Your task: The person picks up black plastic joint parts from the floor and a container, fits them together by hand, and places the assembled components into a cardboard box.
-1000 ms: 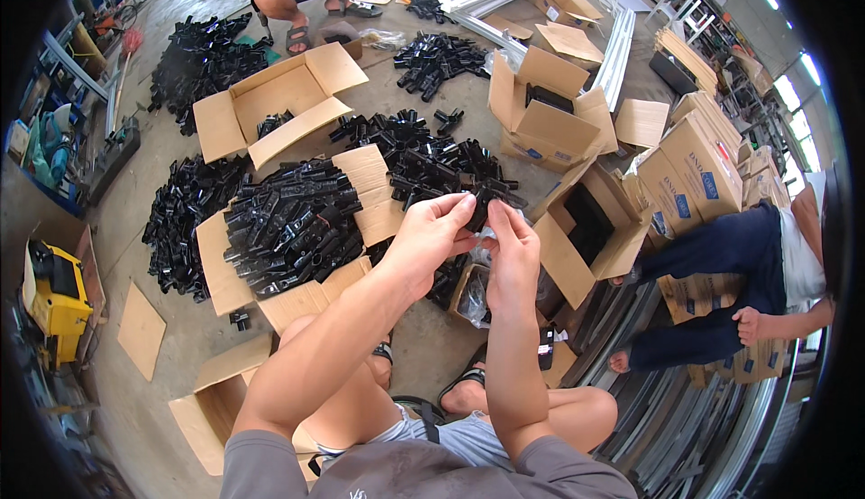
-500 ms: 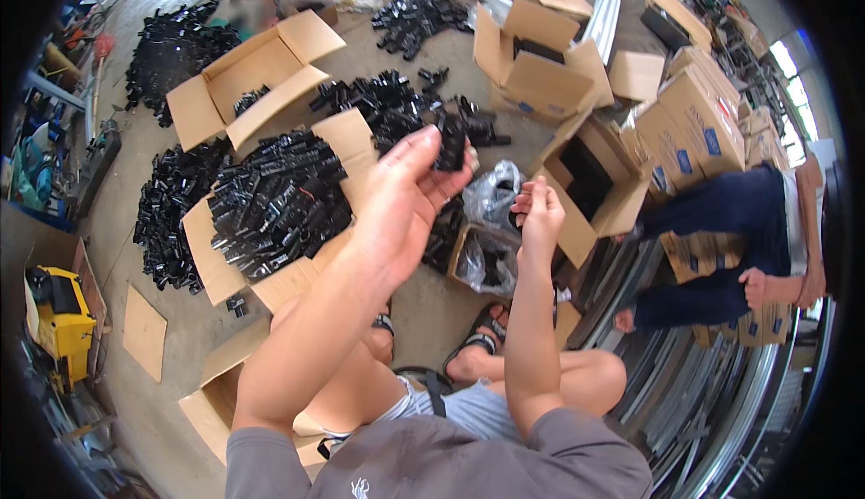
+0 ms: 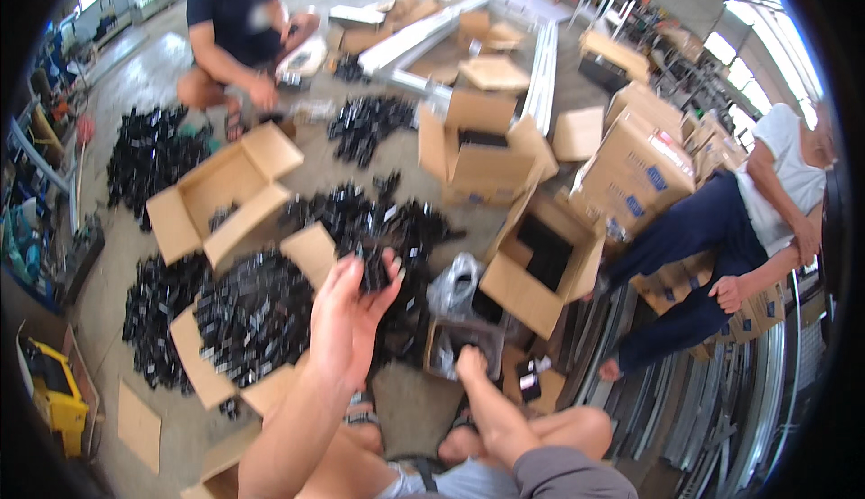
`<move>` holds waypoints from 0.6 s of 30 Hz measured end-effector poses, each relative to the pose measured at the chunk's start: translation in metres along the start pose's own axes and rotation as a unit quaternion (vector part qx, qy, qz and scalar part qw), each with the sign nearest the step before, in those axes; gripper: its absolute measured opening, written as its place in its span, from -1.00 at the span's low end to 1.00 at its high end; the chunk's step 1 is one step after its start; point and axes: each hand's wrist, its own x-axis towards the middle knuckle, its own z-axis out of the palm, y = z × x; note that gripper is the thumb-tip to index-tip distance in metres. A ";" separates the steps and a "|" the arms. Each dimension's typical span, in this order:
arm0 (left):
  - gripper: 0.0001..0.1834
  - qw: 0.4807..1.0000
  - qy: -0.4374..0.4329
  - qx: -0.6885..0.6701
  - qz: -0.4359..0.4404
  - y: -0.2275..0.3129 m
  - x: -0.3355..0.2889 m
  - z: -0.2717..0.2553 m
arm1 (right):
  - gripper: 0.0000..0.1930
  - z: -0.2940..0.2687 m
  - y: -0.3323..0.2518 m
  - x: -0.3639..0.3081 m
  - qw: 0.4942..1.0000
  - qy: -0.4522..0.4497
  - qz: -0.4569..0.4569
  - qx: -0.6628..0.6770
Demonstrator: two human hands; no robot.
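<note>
One black fitting sits in the curled left hand alone. The right hand, bunched, contents unclear, has dropped to a plastic-lined carton.

We lose the fingertips of right hand at small box; left of box, left hand partly covers black part.

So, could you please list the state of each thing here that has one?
Left hand: raised, gripping black part
Right hand: at small box, grip unclear
Small box: open, plastic inside
Heaped box: open, full
Upper-left box: flaps open
Plastic bag: crumpled
Stacked cartons: look closed
</note>
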 end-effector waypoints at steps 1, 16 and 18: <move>-0.71 1.000 -0.012 0.009 0.003 -0.003 0.002 0.002 | -0.72 -0.003 0.007 0.003 1.000 -0.007 0.009 0.002; -0.80 1.000 -0.011 0.003 0.022 0.000 -0.005 0.011 | -0.71 -0.034 -0.007 -0.015 0.994 -0.098 0.039 -0.004; -0.81 1.000 -0.009 0.000 0.025 -0.001 -0.005 0.009 | -0.74 -0.039 -0.010 -0.025 0.996 -0.055 0.050 0.051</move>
